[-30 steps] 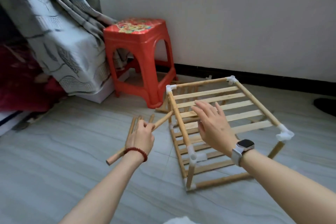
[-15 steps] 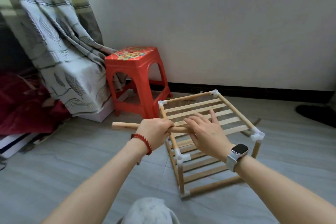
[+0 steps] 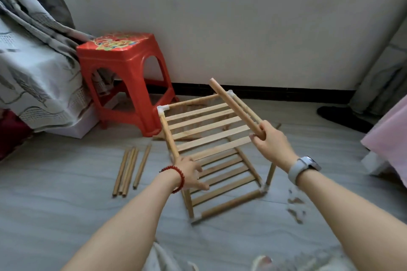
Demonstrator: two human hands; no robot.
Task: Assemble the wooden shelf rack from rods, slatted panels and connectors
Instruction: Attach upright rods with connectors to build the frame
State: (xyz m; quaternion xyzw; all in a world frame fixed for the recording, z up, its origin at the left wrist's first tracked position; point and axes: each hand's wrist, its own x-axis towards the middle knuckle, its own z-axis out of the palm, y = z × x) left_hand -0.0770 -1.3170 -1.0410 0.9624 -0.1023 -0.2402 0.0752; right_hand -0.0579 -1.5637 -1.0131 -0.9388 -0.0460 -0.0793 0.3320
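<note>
Shelf rack [image 3: 211, 152]: part-built, on floor [image 3: 66, 215] near wall, beside red stool [image 3: 125, 77]. Loose rods [image 3: 130, 169]: bundle on floor, left of rack. Rod [image 3: 235, 108]: gripped by right hand [image 3: 272, 143], raised above rack. Left hand [image 3: 190, 171]: fingers spread on rack's near-left corner.

- Grey streaked floor [image 3: 55, 215] across the whole lower frame, meeting a white wall with a dark skirting strip at upper centre.
- Part-built wooden rack [image 3: 211, 152] standing at centre, white corner connectors touching the floor at lower centre.
- Loose rods [image 3: 130, 169] lying side by side left of centre, near the rack but apart from it.
- Red plastic stool [image 3: 125, 81] on its four legs at upper left, just behind the rack.
- White box [image 3: 77, 123] at left, under a hanging grey curtain.
- Dark object [image 3: 343, 116] at right, blurred.
- Small brownish scraps [image 3: 296, 207] at lower right, too blurred to name.
</note>
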